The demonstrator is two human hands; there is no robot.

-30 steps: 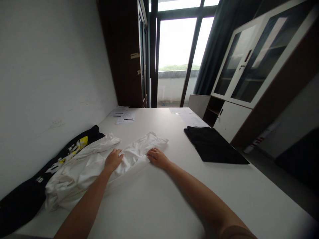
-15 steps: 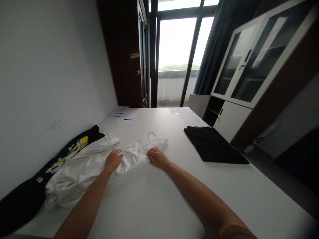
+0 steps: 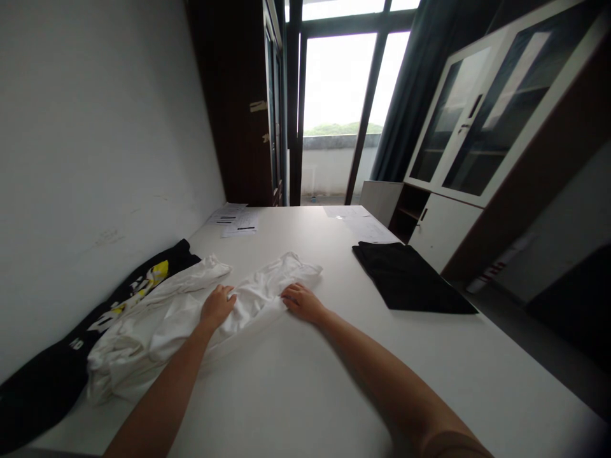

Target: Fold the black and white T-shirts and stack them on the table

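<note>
A crumpled white shirt lies spread on the white table in front of me, with one narrow part reaching to the right. My left hand is on its middle, fingers curled closed on the cloth. At the shirt's right-hand part, my right hand pinches the near edge, its fingers bent and the fingertips partly hidden. Both forearms stretch forward over the table, the left one covering some of the shirt.
Along the wall lies a black garment with white and yellow print, partly under the shirt. A folded black cloth rests on the right of the table. Papers lie at the far left, and more sheets at the far right.
</note>
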